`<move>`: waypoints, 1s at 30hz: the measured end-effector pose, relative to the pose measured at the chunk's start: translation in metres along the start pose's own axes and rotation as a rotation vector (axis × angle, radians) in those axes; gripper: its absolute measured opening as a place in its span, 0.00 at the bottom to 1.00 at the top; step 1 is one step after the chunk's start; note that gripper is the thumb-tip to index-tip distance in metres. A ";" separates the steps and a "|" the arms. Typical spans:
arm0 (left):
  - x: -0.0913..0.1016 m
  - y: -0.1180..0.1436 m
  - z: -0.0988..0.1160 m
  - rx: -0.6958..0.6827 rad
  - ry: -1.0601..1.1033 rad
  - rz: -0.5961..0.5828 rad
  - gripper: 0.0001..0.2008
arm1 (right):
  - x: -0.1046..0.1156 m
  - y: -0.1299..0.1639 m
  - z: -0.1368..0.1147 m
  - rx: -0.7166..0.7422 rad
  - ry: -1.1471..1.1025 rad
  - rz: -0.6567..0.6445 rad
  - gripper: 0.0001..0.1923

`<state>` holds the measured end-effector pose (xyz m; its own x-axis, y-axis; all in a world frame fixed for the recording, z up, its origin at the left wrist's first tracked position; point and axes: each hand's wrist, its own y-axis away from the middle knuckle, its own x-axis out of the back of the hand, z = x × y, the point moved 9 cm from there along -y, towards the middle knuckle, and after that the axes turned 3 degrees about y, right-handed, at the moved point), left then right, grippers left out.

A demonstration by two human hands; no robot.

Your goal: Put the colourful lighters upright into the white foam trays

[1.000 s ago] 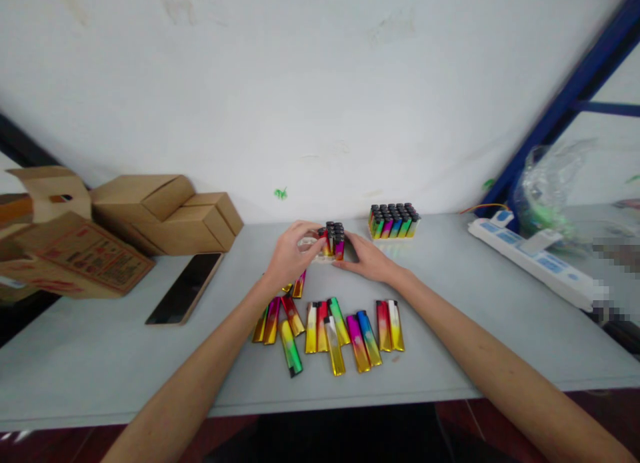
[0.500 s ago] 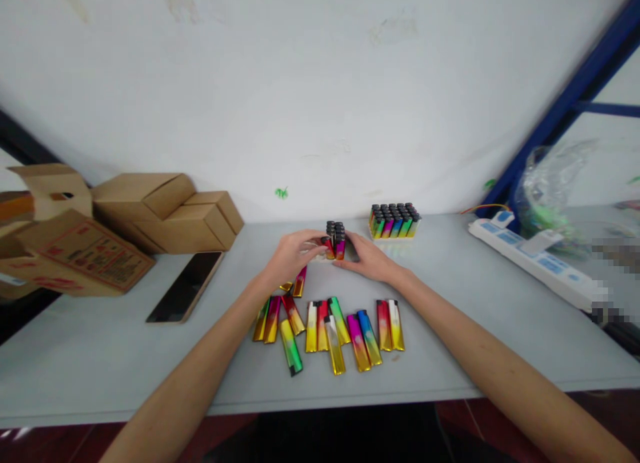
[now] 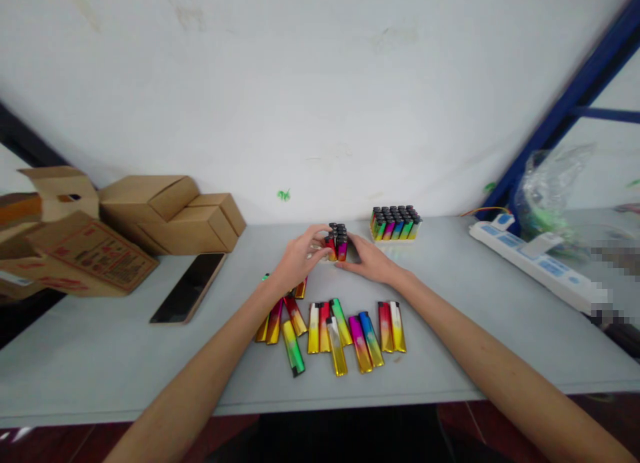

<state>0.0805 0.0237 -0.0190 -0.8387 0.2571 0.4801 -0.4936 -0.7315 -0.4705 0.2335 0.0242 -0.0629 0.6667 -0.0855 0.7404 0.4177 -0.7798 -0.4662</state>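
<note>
Several upright lighters (image 3: 342, 248) with black tops stand bunched in the middle of the table, held between my two hands. My left hand (image 3: 299, 255) is closed at their left side, thumb and fingers on a red lighter (image 3: 331, 250). My right hand (image 3: 369, 257) curves round the right side of the bunch, thumb in front and fingers behind. What the bunch stands in is mostly hidden by the hands. Nearer to me lie several loose metallic lighters, among them a green-yellow lighter (image 3: 293, 348), a blue-gold lighter (image 3: 371, 337) and a red-gold lighter (image 3: 385, 326).
A full block of lighters (image 3: 396, 224) stands by the wall. On the left are a phone (image 3: 188, 288), closed cardboard boxes (image 3: 193, 224) and an opened printed carton (image 3: 93, 253). A white power strip (image 3: 540, 259) and a clear plastic bag (image 3: 553, 189) are on the right.
My left hand has risen slightly, its fingers more arched over the left side of the bunch. My right hand stays in place at the right side. The view has shifted a little.
</note>
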 end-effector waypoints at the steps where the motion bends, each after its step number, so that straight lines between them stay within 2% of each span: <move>1: 0.000 0.000 0.001 -0.014 -0.006 0.002 0.19 | 0.000 0.000 0.000 0.002 0.001 -0.004 0.41; 5: 0.003 0.001 0.011 -0.097 -0.103 0.002 0.14 | -0.001 0.000 0.000 0.015 0.004 0.001 0.41; 9: 0.000 0.001 0.019 -0.144 -0.130 -0.054 0.14 | -0.001 0.000 0.001 -0.003 0.025 0.001 0.42; 15: -0.003 0.002 0.007 -0.100 -0.103 -0.073 0.15 | 0.000 0.000 0.001 -0.009 0.009 0.006 0.41; 19: -0.007 0.002 0.005 -0.130 -0.176 -0.093 0.15 | 0.000 0.000 0.000 0.010 -0.004 0.009 0.41; 23: 0.001 0.001 0.023 -0.188 -0.342 -0.023 0.17 | 0.000 0.000 -0.001 0.016 -0.023 0.011 0.41; 26: 0.005 0.002 0.047 -0.214 -0.400 0.050 0.09 | 0.000 -0.001 0.001 0.016 -0.030 0.018 0.41; 28: -0.010 0.005 0.061 -0.222 -0.399 -0.033 0.06 | -0.002 -0.001 0.004 0.023 -0.028 0.014 0.41; 30: -0.039 0.012 0.071 -0.214 -0.392 -0.210 0.10 | -0.004 -0.002 0.007 0.023 -0.018 0.009 0.42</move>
<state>0.1230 -0.0400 0.0091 -0.5865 0.0980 0.8040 -0.7134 -0.5326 -0.4554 0.2341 0.0301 -0.0684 0.6812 -0.0809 0.7276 0.4259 -0.7646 -0.4837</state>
